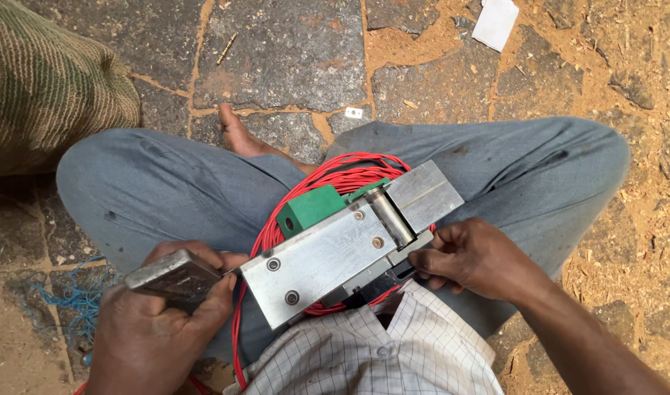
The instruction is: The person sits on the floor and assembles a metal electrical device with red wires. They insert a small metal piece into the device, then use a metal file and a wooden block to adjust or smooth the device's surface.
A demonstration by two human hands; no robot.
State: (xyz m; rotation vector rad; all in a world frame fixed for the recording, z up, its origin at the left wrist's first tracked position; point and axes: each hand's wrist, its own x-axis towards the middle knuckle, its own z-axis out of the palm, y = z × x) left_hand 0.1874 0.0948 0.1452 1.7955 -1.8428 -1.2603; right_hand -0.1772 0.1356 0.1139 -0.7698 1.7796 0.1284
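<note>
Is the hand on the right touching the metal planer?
Touching. The head view shows the right hand with its fingers pressed against the side of the planer.

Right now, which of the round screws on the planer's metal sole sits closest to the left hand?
The lower screw at the sole plate's near-left corner, nearest the left hand. Its neighbour lies higher; the other two sit by the cutter drum.
</note>
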